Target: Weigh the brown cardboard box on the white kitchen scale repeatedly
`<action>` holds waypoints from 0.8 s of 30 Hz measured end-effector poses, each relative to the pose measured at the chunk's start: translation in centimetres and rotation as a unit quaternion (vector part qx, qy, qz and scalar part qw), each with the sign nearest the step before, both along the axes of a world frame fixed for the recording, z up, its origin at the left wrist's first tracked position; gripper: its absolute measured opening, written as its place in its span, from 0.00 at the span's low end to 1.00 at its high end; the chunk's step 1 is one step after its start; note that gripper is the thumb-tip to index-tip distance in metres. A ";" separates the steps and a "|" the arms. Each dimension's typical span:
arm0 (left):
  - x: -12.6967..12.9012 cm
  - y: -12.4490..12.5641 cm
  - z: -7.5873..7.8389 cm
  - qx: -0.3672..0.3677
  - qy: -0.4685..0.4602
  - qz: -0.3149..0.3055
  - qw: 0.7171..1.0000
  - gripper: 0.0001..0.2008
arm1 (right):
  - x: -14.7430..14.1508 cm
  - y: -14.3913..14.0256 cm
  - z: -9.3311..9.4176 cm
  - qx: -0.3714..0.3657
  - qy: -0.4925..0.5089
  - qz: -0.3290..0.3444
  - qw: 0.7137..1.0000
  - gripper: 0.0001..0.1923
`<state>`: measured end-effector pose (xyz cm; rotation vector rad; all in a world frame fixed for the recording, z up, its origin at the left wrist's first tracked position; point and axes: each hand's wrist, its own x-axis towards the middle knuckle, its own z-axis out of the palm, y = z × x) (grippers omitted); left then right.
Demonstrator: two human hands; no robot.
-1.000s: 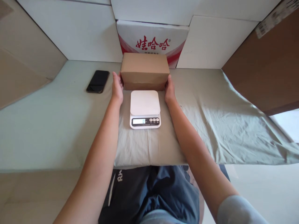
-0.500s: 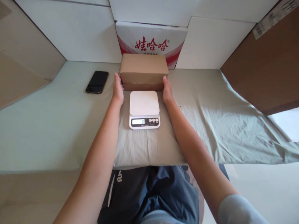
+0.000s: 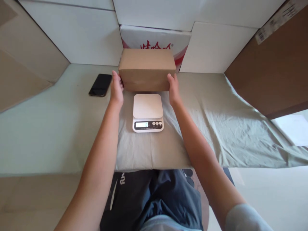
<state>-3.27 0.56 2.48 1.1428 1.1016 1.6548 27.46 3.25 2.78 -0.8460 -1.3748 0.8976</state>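
We see left hand (image 3: 116, 89) and right hand (image 3: 173, 91), fingers flat, clamping plain matte cardboard box (image 3: 147, 69) at its ends | box at 12 o'clock of smooth white square scale (image 3: 148, 112) | wrinkled green cloth (image 3: 216, 128) on bench (image 3: 48, 128) | glossy black phone (image 3: 100, 85) at 10 o'clock.

both hands (image 3: 116, 90) have lifted the cardboard box (image 3: 147, 68) off the cloth, behind the scale.
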 end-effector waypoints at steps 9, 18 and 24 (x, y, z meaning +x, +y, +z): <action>0.7 -11.3 1.7 0.062 0.065 -0.017 0.996 0.57 | 1.4 -12.3 1.9 -0.003 -0.001 -0.004 1.000 0.46; 4.1 -17.3 0.5 0.108 0.065 0.039 0.991 0.47 | 1.8 -17.3 1.4 -0.018 -0.006 -0.035 0.999 0.45; 4.2 -17.3 -0.5 0.091 0.066 0.057 0.992 0.45 | 2.3 -17.9 1.7 -0.021 -0.022 -0.038 0.999 0.45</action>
